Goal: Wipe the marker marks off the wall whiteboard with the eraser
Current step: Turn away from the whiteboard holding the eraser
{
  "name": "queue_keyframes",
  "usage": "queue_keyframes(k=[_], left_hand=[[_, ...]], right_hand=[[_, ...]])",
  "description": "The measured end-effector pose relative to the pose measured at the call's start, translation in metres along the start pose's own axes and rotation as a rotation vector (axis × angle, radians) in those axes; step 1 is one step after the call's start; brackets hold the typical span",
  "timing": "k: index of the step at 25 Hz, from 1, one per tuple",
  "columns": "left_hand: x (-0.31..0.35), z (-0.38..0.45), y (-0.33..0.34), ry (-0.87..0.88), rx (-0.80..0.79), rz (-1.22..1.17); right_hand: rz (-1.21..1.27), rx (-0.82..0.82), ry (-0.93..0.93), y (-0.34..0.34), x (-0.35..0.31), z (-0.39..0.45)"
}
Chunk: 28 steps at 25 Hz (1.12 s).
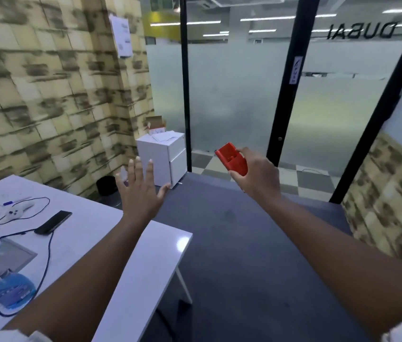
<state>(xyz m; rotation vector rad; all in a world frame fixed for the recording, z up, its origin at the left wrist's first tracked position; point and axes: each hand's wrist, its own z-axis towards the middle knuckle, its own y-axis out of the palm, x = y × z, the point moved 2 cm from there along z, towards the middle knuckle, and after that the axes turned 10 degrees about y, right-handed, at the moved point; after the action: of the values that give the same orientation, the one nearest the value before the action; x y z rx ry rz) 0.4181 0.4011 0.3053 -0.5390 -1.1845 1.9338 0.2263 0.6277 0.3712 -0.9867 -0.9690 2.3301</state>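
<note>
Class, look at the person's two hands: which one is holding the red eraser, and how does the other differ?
The right hand grips the red eraser, fingers curled round it. The left hand holds nothing, its fingers spread open in the air.

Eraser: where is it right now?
In the head view the red eraser is right of centre, gripped in the right hand, held up in front of the frosted glass door.

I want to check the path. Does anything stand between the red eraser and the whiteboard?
Cannot tell: the right hand holds the red eraser in the air, but no whiteboard shows in this view. Ahead are only the glass partition and open floor.
</note>
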Motion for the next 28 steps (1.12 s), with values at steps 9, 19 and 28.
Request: queue_keyframes(k=[9,19,28], left_hand=[[-0.092,0.021,0.129,-0.095,-0.24,0.047],[-0.11,-0.04,0.24,-0.32,-0.607,0.025],[-0.096,-0.048,0.309,-0.387,-0.868,-0.059]], right_hand=[[-0.022,-0.345,0.029,0.188,-0.014,0.027],[-0.051,-0.702,-0.047,0.366,-0.014,0.014],[-0.114,-0.927,-0.2,0.488,0.015,-0.02]])
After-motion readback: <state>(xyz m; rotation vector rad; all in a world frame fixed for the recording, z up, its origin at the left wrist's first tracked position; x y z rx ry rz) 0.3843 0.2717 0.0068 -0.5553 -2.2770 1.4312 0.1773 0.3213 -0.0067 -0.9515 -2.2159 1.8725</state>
